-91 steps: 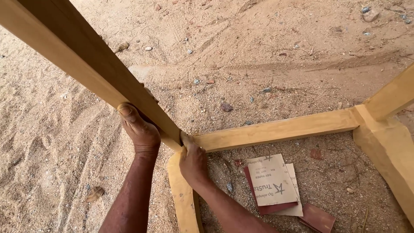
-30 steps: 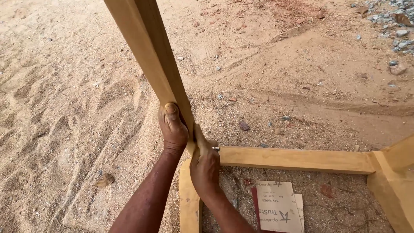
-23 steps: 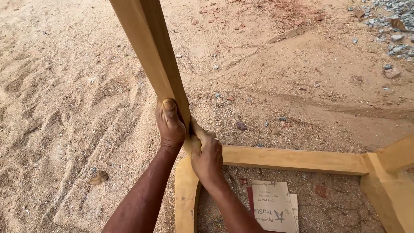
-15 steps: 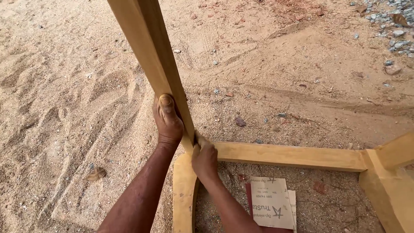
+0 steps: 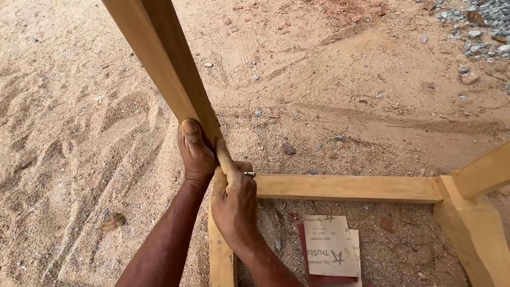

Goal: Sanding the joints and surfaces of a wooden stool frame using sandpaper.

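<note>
The upright wooden leg (image 5: 159, 64) is braced by the clenched left hand (image 5: 195, 154); the right hand (image 5: 234, 199) is wrapped round its base, perhaps pressing sandpaper there.

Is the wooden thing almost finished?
The pale yellow wooden frame already looks joined. Both hands, left and right, grip the upright wooden leg near the corner joint. Brown sandpaper sheets lie on the sandy ground. How much rubbing is left can't be told.
</note>
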